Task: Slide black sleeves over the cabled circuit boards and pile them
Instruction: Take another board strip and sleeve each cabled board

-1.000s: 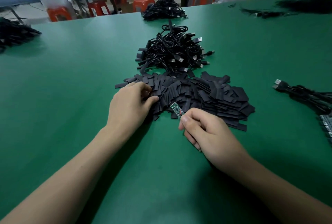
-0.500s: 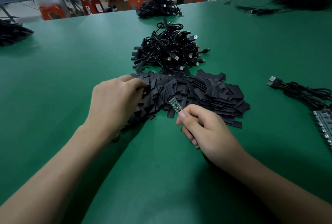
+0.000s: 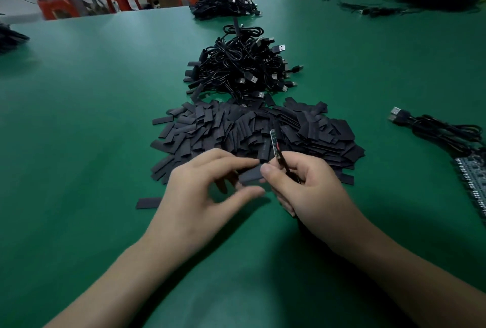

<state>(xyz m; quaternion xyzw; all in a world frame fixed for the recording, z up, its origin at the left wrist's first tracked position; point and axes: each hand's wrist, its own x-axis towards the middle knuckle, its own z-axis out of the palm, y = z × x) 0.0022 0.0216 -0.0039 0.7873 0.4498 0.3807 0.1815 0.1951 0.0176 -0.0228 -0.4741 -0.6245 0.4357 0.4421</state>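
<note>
The black sleeve [image 3: 251, 177] is out of the stock now. A second ago your left hand [image 3: 200, 196] was buried in the near left edge of the heap of sleeves [image 3: 302, 130], feeling for one. It has since come back toward you with a single sleeve pinched flat between forefinger and thumb, the other fingers loose. The sleeve lies roughly level, its right end touching or just short of your right thumb; motion blur hides which.

The circuit board [image 3: 274, 142] has moved too. It was pointing low over the heap, and now it stands tilted up and away from you, just right of the sleeve. Your right hand [image 3: 310, 190] is curled round its lower end and the cable, thumb and fingers closed on it.

So the picking step looks done and the threading step is about to begin. The board's free end points away from the sleeve, so I judge you must swing it down to the sleeve's mouth. Whether that mouth is open or pressed flat cannot be told.

Beyond the heap, farther off, sits the pile of sleeved cables [image 3: 242, 69], where this one should go. A stray sleeve [image 3: 148, 203] lies alone on the green surface [image 3: 92, 122] near your left wrist. The bundle of cables [image 3: 441, 133] waits well to the right.
</note>
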